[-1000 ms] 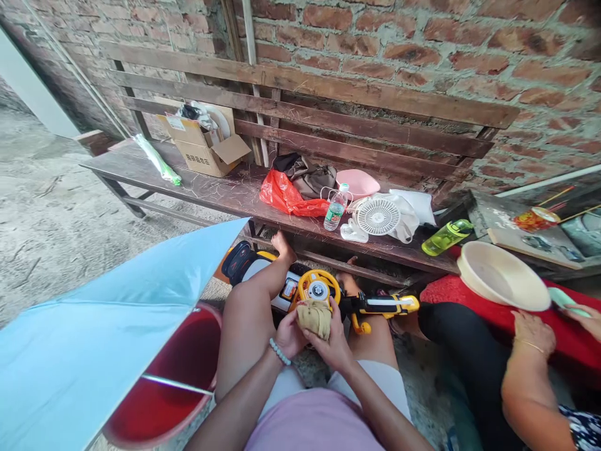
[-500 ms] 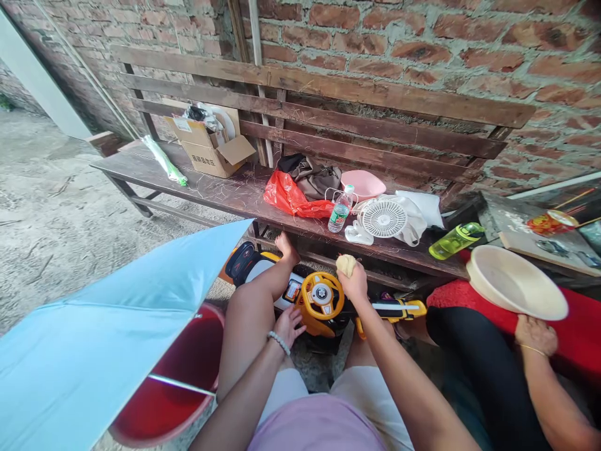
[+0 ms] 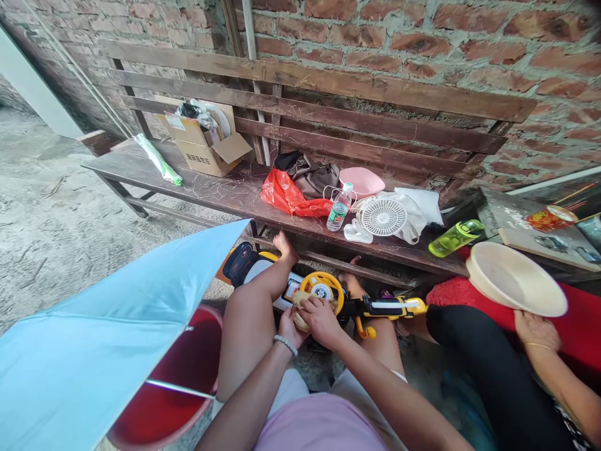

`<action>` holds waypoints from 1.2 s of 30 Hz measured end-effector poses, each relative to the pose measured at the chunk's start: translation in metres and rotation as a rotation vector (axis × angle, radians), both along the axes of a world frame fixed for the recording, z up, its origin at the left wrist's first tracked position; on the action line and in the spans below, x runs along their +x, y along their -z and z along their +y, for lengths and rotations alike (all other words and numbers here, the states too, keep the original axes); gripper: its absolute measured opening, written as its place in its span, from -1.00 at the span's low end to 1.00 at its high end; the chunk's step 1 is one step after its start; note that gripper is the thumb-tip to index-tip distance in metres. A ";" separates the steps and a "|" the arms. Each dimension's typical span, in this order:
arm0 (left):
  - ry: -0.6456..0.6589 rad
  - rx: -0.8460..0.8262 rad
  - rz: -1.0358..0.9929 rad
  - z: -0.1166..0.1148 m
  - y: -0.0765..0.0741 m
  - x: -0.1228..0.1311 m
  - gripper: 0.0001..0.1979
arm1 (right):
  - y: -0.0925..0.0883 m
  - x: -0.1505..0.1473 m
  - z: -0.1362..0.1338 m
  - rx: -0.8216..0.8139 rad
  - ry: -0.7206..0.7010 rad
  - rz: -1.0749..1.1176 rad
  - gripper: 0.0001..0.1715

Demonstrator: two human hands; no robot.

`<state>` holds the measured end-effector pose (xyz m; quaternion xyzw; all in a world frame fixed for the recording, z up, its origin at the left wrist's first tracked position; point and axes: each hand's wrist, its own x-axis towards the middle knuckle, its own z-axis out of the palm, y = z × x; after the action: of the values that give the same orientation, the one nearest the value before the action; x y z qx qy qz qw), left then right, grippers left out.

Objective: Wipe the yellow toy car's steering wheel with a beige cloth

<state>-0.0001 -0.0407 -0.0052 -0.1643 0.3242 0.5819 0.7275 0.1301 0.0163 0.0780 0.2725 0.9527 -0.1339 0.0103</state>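
Observation:
A pale yellowish lump (image 3: 300, 319), too small to name, is between my two hands in front of a toy's yellow steering wheel (image 3: 339, 285). My left hand (image 3: 290, 328), with a beaded bracelet at the wrist, cups it from below and the left. My right hand (image 3: 321, 319) lies over its right side with bent fingers. The fingers partly cover the lump and the wheel. Beneath my hands is the ride-on toy, with a dark seat (image 3: 240, 262) at its left end.
A wooden bench (image 3: 225, 199) bears a carton (image 3: 200, 150), red bag (image 3: 291, 195), water bottle (image 3: 338, 210), fan (image 3: 384, 216) and green bottle (image 3: 456, 238). Blue umbrella (image 3: 117, 313) and red tub (image 3: 169, 388) are left. Another person's hand (image 3: 538, 331) touches a cream basin (image 3: 516, 279) at right.
My right hand has come down and left from beside the wheel with the pale lump. My left hand has moved up and closed round the lump, so both hands now meet at it.

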 end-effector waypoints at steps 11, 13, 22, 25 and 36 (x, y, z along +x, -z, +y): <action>0.038 -0.087 0.081 -0.002 -0.023 0.002 -0.56 | -0.038 0.071 0.035 0.020 0.012 -0.114 -0.53; 0.042 -0.091 0.111 -0.003 -0.026 0.002 -0.61 | -0.051 0.053 0.055 0.072 0.050 -0.079 -0.46; 0.086 -0.080 0.163 -0.001 -0.030 0.002 -0.57 | -0.019 0.020 0.075 0.062 0.470 -0.111 -0.38; 0.117 -0.089 0.167 0.001 -0.027 0.001 -0.54 | -0.006 0.033 0.037 0.109 0.605 -0.146 -0.28; -0.017 -0.079 0.065 0.002 -0.021 0.007 -0.48 | -0.003 0.009 -0.052 -0.128 0.430 -0.143 -0.35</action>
<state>0.0071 -0.0386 0.0155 -0.1765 0.3688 0.5797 0.7048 0.1395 -0.0354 0.0815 0.4766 0.8593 -0.1735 0.0663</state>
